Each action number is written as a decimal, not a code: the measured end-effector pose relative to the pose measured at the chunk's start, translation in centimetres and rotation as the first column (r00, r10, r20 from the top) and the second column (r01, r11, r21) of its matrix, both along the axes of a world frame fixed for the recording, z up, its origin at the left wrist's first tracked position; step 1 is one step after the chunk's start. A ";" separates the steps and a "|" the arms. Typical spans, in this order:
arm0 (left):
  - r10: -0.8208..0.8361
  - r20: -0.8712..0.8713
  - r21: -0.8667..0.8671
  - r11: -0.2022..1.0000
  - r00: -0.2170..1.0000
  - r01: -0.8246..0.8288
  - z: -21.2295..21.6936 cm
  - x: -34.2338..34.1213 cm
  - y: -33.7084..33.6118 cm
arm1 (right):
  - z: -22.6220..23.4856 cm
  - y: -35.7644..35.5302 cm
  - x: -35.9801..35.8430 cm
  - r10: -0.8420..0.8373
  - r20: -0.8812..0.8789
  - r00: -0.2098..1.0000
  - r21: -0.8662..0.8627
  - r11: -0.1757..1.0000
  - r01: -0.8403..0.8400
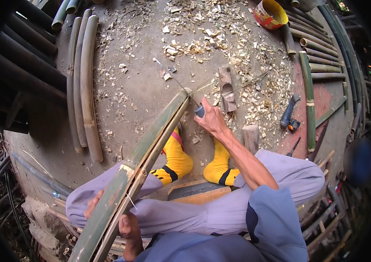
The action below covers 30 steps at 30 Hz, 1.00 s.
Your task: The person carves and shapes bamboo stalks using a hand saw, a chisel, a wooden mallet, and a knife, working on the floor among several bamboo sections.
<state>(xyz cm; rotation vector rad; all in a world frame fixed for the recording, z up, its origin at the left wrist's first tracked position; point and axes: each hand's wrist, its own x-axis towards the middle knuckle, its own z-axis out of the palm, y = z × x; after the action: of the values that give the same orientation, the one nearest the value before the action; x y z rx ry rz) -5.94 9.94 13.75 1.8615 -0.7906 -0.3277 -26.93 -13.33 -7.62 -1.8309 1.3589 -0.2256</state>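
A long green bamboo pole (pixel 111 188), split along its length, slopes across my lap from the lower left to the middle. My left hand (pixel 128 228) is closed around its near part, fingers showing on one side and thumb on the other. My right hand (pixel 212 118) grips the grey handle (pixel 199 111) of a thin-bladed tool at the pole's far end. Its narrow blade (pixel 180 84) runs up and left, crossing the pole's tip; seen almost edge-on, its exact kind is unclear.
Pale wood chips (pixel 259 94) litter the floor. A notched wooden block (pixel 227 89) lies ahead, and a dark power tool (pixel 289 114) is at right. Bamboo lengths (pixel 89 87) lie at left, more (pixel 321 52) at right. A red-and-yellow bucket (pixel 269 15) stands at the back.
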 end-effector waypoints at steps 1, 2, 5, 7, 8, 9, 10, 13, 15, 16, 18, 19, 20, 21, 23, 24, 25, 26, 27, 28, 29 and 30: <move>-0.034 -0.017 0.006 0.999 0.999 0.034 -0.1 0.1 0.4 | 0.0 0.2 0.0 0.004 0.027 1.000 0.002 1.000 -0.004; -0.066 -0.033 0.008 0.998 0.997 0.066 -0.1 0.3 0.7 | -0.1 0.1 0.2 0.016 0.006 1.000 -0.017 1.000 -0.016; -0.097 -0.064 -0.022 0.995 0.993 0.095 -0.3 0.4 0.8 | -0.8 -0.6 -0.5 -0.026 -0.009 1.000 0.052 0.998 0.026; -0.069 -0.053 -0.044 0.997 0.996 0.066 -0.5 0.3 0.4 | 0.0 -0.7 -0.4 -0.029 0.022 0.999 0.112 0.993 0.027; -0.040 -0.024 -0.042 0.998 0.999 0.039 -0.6 0.2 0.0 | 0.5 -0.5 -0.5 -0.034 0.064 0.997 0.134 0.991 0.025; 0.017 0.044 -0.028 0.999 0.999 -0.015 -0.5 0.2 -0.9 | 1.4 -0.7 -0.6 -0.039 0.102 0.994 0.150 0.988 0.023; 0.007 0.055 -0.036 0.999 0.998 -0.005 -0.6 0.3 -1.1 | 3.5 -1.3 -0.7 -0.017 0.117 0.993 0.209 0.978 -0.008; -0.106 0.012 -0.082 0.991 0.994 0.107 -0.9 1.0 -1.5 | 8.6 -3.3 -3.2 0.124 0.143 0.982 0.185 0.971 -0.150; -0.114 0.002 -0.110 0.987 0.993 0.114 -0.7 0.8 -2.5 | 14.5 -5.8 -6.0 0.249 0.061 0.967 0.233 0.938 -0.256; -0.067 0.011 -0.100 0.993 0.998 0.068 -0.6 0.9 -3.1 | 18.2 -6.8 -7.7 0.224 0.093 0.970 0.177 0.955 -0.238; -0.124 0.247 0.003 0.992 0.961 0.127 -1.9 2.8 -2.5 | 23.3 -8.2 -13.0 0.112 0.165 0.980 -0.037 0.994 -0.107; -0.193 0.489 0.099 0.981 0.850 0.166 -3.5 4.6 -1.0 | 27.0 -8.5 -15.4 0.029 0.075 0.997 -0.075 0.997 -0.024; -0.238 0.685 0.156 0.971 0.689 0.180 -5.1 6.2 0.3 | 28.1 -8.1 -18.7 -0.095 0.089 0.991 -0.211 0.971 0.112; -0.256 0.761 0.191 0.966 0.595 0.172 -4.2 5.5 -0.4 | 29.6 -7.2 -20.9 -0.238 0.107 0.965 -0.187 0.949 0.255; -0.294 0.842 0.257 0.956 0.452 0.142 -3.0 4.5 -1.5 | 28.7 -4.3 -26.8 -0.345 -0.110 0.932 -0.610 0.764 0.210; -0.324 0.776 0.251 0.946 0.541 0.206 -2.9 4.7 -1.4 | 27.3 -2.4 -28.7 -0.431 -0.044 0.901 -0.610 0.726 0.317; -0.351 0.749 0.246 0.935 0.562 0.257 -2.8 4.6 -2.0 | 24.8 0.0 -30.9 -0.590 -0.073 0.804 -0.554 0.694 0.459; -0.378 0.724 0.240 0.923 0.578 0.302 -2.5 4.5 -2.5 | 21.1 2.9 -32.3 -0.646 -0.026 0.763 -0.630 0.603 0.489; -0.389 0.697 0.236 0.918 0.603 0.319 -2.2 4.3 -3.1 | 18.3 6.0 -32.3 -0.751 -0.066 0.657 -0.615 0.549 0.566; -0.399 0.669 0.232 0.914 0.627 0.334 -1.9 4.2 -3.7 | 15.3 8.7 -32.8 -0.826 -0.028 0.563 -0.431 0.518 0.739; -0.386 0.639 0.232 0.921 0.665 0.313 -1.7 4.5 -3.9 | 11.6 10.6 -32.5 -0.851 -0.031 0.524 -0.428 0.485 0.763; -0.380 0.612 0.228 0.924 0.693 0.305 -1.5 4.6 -4.2 | 8.5 12.9 -32.6 -0.882 -0.029 0.470 -0.424 0.436 0.794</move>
<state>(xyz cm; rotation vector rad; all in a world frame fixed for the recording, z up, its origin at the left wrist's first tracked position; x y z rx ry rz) -1.35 5.74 12.22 1.9332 -1.6469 0.0714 -59.52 -0.46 0.86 -1.2543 2.5130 -0.8491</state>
